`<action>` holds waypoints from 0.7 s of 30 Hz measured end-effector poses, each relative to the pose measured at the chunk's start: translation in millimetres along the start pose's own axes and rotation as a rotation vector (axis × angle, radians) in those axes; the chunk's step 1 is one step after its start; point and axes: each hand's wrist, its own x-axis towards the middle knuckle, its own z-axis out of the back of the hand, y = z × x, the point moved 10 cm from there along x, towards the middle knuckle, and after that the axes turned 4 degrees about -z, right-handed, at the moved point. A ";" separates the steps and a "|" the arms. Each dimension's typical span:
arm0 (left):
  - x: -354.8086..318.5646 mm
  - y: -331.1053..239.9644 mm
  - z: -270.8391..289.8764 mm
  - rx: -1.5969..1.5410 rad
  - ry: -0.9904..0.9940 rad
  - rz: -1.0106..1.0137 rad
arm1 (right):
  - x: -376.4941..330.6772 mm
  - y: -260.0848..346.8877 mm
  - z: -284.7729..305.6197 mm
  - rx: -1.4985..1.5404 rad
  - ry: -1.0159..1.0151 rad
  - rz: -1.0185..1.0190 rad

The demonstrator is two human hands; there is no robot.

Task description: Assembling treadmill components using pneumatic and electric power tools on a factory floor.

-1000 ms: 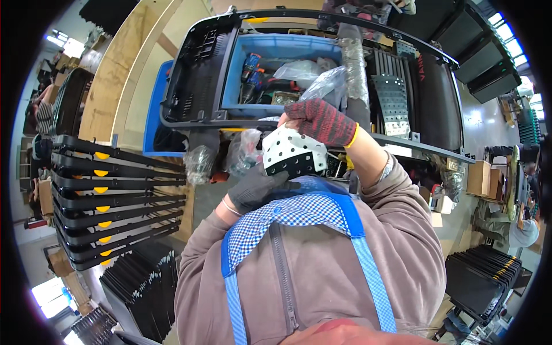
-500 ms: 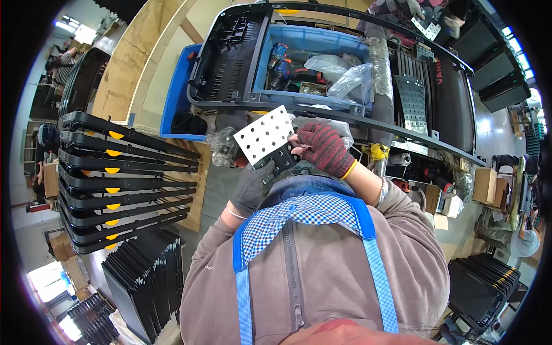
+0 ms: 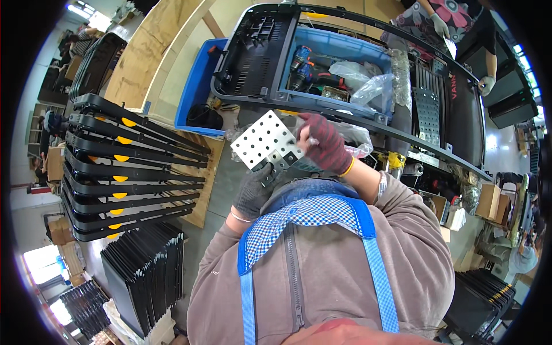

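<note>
Near the centre of the frame, just above the chest, both hands hold a white perforated plate (image 3: 265,140). The left hand (image 3: 256,190), in a dark grey glove, grips it from below at a small dark fitting (image 3: 270,171) on its lower edge. The right hand (image 3: 323,144), in a dark red glove, is closed on the plate's right edge, fingers curled over it; it may also be pinching a small fastener, but the view is too poor to tell.

The plate is tilted, its dotted face turned up toward the camera, and it is held in the air in front of a long black frame (image 3: 368,118) that runs across the upper half of the picture. Behind that frame sits a blue bin (image 3: 336,54) with cordless drills (image 3: 302,66) and clear bags (image 3: 368,86). At centre left, black rails (image 3: 132,167) with yellow tabs lie stacked in a row, and black panels (image 3: 144,270) stand packed at lower left. Another person's gloved hand (image 3: 487,85) shows at upper right.

To do this well, the lower hand should keep the plate steady while the upper hand works the edge, with the holes kept facing up so that alignment stays visible.
</note>
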 end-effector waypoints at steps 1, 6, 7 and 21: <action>-0.6 -7.9 8.9 0.112 -0.043 -0.071 | 6.1 -17.0 3.9 0.068 -0.085 -0.157; -19.5 9.8 23.8 0.252 -0.128 -0.170 | 43.0 -105.4 7.7 0.089 -0.182 -0.626; -22.7 15.2 27.1 0.235 -0.148 -0.144 | 51.8 -116.0 6.0 0.038 -0.165 -0.637; -42.0 44.2 52.2 0.184 -0.178 0.007 | 75.7 -175.4 -37.2 -0.134 0.111 -0.807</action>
